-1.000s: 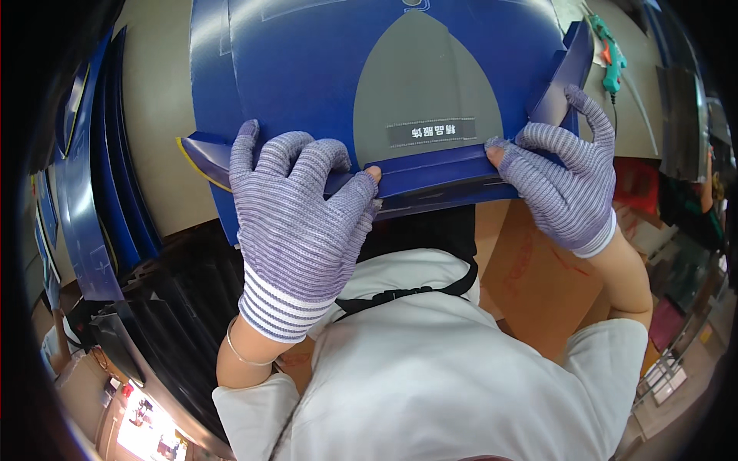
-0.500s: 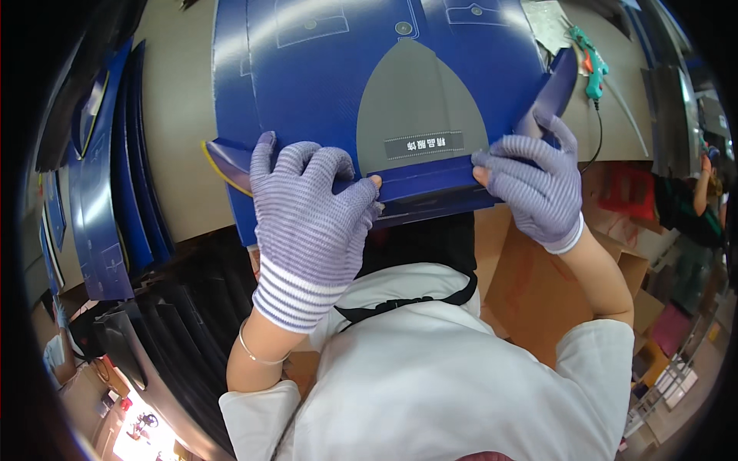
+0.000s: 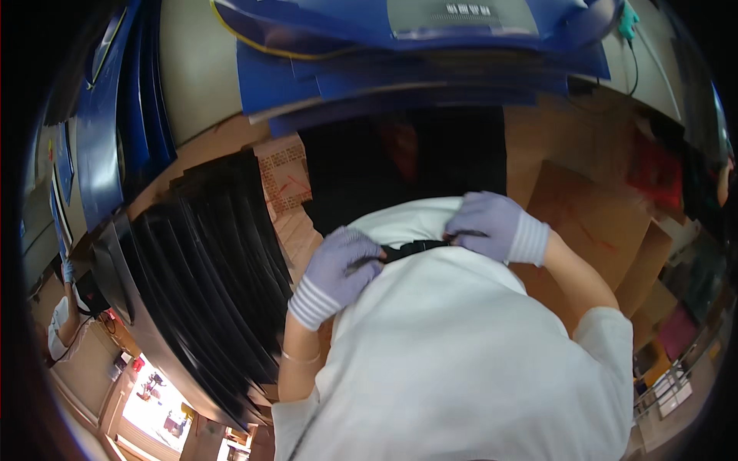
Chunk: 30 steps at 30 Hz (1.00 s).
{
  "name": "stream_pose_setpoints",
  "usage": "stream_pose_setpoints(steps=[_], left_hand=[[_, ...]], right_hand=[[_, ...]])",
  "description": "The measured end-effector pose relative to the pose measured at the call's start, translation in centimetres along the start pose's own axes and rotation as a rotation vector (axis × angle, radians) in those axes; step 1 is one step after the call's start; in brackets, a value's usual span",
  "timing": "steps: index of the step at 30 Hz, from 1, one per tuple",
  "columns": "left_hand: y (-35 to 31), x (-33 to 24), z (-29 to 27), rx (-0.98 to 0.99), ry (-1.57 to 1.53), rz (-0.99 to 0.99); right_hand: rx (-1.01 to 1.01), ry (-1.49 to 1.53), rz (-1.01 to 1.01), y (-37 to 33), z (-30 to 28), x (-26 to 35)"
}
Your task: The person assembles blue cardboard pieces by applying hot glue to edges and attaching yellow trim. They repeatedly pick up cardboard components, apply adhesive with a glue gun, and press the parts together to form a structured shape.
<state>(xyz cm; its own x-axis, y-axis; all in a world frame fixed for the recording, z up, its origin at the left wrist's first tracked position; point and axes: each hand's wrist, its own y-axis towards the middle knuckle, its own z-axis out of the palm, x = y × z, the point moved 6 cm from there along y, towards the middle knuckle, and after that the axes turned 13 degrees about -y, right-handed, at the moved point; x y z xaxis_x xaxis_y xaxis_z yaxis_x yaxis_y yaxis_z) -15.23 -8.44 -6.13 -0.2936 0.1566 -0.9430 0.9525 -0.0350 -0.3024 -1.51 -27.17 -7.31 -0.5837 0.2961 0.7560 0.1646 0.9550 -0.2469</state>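
At my waist, my left hand (image 3: 338, 273) and my right hand (image 3: 496, 227), both in lilac knitted gloves with white striped cuffs, grip a black strap (image 3: 419, 247) from either side. The strap has a buckle-like middle and lies across my white shirt. Fingers on both hands are closed around it. Beyond them, at the table's near edge, a blue cardboard piece (image 3: 338, 15) with a grey panel and upturned, yellow-edged flap rests on more blue sheets (image 3: 265, 81). Neither hand touches the cardboard.
Blue sheets (image 3: 104, 154) lean at the left of the table. Below them stands a row of black sheets (image 3: 207, 269). Brown cardboard boxes (image 3: 584, 215) are on my right, near a red container (image 3: 653, 169). A teal corded tool (image 3: 629, 23) lies at the far right.
Both hands have let go of the blue cardboard and come back to my waist, where they now grip the black strap. The view has tilted down, so the cardboard sits higher in it.
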Motion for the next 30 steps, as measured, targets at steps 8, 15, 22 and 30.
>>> stream_pose_setpoints(steps=[8, 15, 22, 30], left_hand=[[3.1, -1.3, 3.2, 0.365, 0.582, -0.041], [5.9, 0.7, 4.9, 0.516, 0.366, -0.070], [6.1, -0.3, 6.2, 0.465, 0.475, 0.078], [5.3, 0.5, 1.3, 0.283, 0.306, -0.010]], right_hand=[[0.447, -0.410, 0.141, 2.0, 1.3, 3.0], [0.379, -0.351, 0.105, 2.1, 2.4, 2.4], [0.332, -0.271, 0.283, 0.0, 3.0, 1.6], [0.008, 0.047, 0.277, -2.5, 1.9, -0.3]])
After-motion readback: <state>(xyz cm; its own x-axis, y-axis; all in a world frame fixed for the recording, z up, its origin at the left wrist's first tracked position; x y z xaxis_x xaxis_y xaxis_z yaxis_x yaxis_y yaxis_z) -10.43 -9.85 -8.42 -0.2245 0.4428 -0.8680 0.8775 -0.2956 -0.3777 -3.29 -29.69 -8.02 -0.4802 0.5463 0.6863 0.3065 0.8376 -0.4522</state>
